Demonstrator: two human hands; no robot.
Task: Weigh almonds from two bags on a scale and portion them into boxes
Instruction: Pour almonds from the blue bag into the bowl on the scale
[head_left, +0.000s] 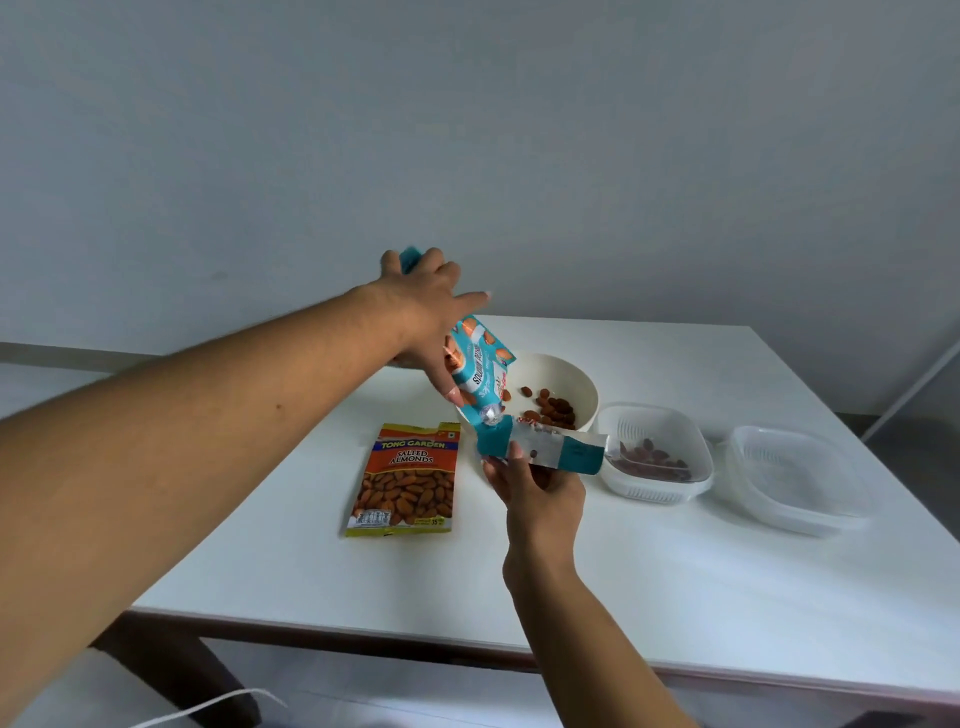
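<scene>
My left hand (423, 317) grips the bottom end of a teal almond bag (480, 369), tipped mouth-down over a white bowl (576, 379) with several almonds (553, 408) in it. My right hand (537, 483) pinches the bag's torn-open top flap (550, 447), which reaches toward a clear plastic box (660, 483) holding several almonds. A second, empty clear box (795, 493) stands to its right. An orange bag of salted almonds (402, 480) lies flat on the white table (597, 571), left of my right hand. No scale is visible; the bowl hides whatever is beneath it.
The table's front edge (363, 623) runs close to me, with a dark chair (171, 670) and a white cord (208, 704) below it. A plain wall stands behind the table. A white pole (914, 384) leans at the far right.
</scene>
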